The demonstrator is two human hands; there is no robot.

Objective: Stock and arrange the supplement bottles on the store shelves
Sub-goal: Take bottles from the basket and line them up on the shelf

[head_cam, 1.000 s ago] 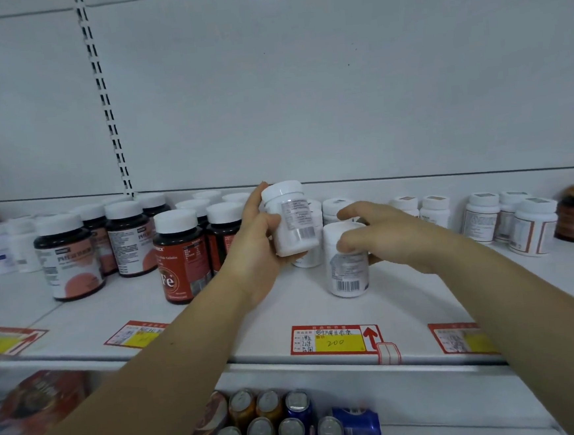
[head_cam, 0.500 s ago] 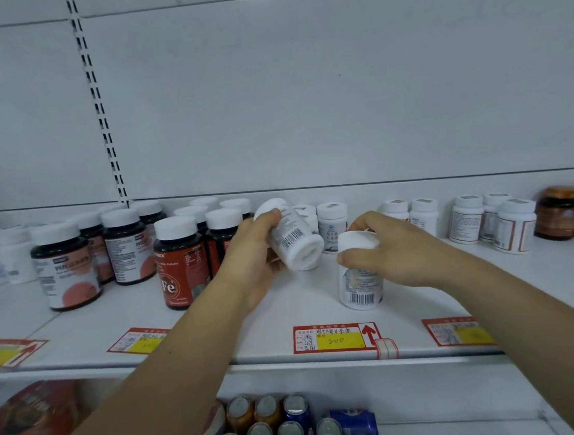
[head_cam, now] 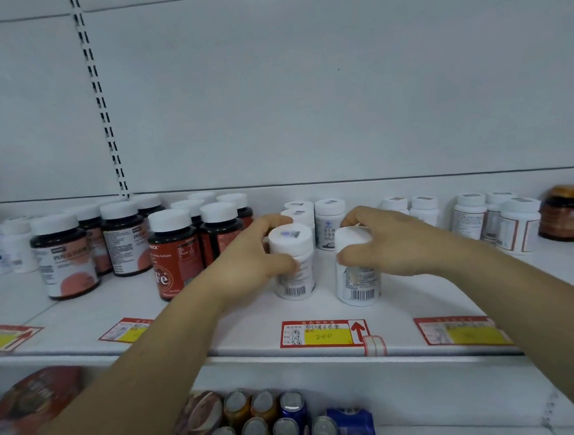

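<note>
Two white supplement bottles stand upright side by side near the front of the white shelf [head_cam: 239,327]. My left hand [head_cam: 251,258] grips the left white bottle [head_cam: 295,271] around its upper body, just under the cap. The right white bottle [head_cam: 357,280] is held by my right hand [head_cam: 383,240], fingers curled over its cap. More white bottles [head_cam: 329,222] of the same kind stand in rows behind them.
Dark red-labelled bottles [head_cam: 175,253] with white caps crowd the shelf to the left. Further white bottles [head_cam: 516,223] and amber jars [head_cam: 567,212] stand to the right. Red and yellow price tags [head_cam: 324,333] line the shelf's front edge. Drink cans [head_cam: 285,430] fill the shelf below.
My left hand has brought its tilted bottle down and stood it upright on the shelf, left of the right-hand bottle. The right hand stays on its bottle's cap.
</note>
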